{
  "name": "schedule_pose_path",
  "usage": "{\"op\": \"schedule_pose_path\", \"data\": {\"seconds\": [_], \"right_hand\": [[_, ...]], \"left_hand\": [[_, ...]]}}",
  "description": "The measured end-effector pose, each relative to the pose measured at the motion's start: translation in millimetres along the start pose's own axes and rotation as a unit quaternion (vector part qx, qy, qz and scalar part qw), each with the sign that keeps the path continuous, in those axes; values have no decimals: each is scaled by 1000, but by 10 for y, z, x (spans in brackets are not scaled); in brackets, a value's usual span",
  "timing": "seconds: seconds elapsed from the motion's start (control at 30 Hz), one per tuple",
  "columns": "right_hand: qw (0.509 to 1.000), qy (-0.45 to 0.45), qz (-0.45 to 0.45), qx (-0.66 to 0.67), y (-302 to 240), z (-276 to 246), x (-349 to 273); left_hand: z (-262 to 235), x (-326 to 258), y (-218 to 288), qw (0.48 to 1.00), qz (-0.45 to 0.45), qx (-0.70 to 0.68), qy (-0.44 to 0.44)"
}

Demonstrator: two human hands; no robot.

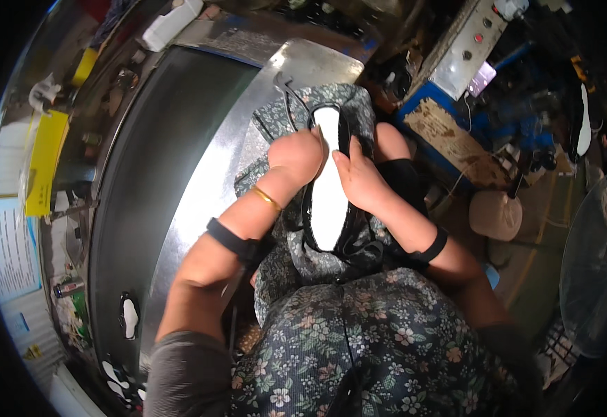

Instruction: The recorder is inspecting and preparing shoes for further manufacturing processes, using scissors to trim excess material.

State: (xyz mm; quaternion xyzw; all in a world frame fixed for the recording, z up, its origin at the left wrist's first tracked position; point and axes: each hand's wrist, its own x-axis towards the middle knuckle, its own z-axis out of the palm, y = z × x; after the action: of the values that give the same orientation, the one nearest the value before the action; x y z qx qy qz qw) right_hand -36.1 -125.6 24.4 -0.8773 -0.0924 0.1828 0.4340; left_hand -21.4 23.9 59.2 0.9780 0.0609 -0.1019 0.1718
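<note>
A black shoe (pixel 329 198) lies sole up on my lap, over a dark flowered apron. Its long white underside faces me, with black upper material around the rim. My left hand (pixel 296 154) is closed at the shoe's left edge. From that fist a thin dark metal tool (pixel 291 104) with a curved end sticks out toward the far left; its working end is hidden by the fingers. My right hand (pixel 359 174) grips the shoe's right side, thumb at the edge of the white underside.
Left of me runs a dark conveyor belt (pixel 147 153), edged by a shiny metal ledge (pixel 199 181). Another shoe (pixel 129 316) with a white underside lies on the belt, with several more (pixel 114 375) nearer. A control box (pixel 466 59) stands far right, and a round fan guard (pixel 599 271) at the right.
</note>
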Motion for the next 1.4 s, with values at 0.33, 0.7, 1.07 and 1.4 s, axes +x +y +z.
{"op": "schedule_pose_path", "data": {"seconds": [0.33,0.7,1.07,1.4], "right_hand": [[993,90,-68,27,355,197,-208],[923,151,-236,-264,174,-236,1052],[888,-41,67,453,51,-228,807],[979,14,-196,59,-325,-1354,765]], "left_hand": [[936,-454,-321,933,7,-345,106],[379,545,-112,960,-101,-260,5],[528,-434,-62,892,31,-449,-35],[111,-608,-614,812,-108,-573,-39]]}}
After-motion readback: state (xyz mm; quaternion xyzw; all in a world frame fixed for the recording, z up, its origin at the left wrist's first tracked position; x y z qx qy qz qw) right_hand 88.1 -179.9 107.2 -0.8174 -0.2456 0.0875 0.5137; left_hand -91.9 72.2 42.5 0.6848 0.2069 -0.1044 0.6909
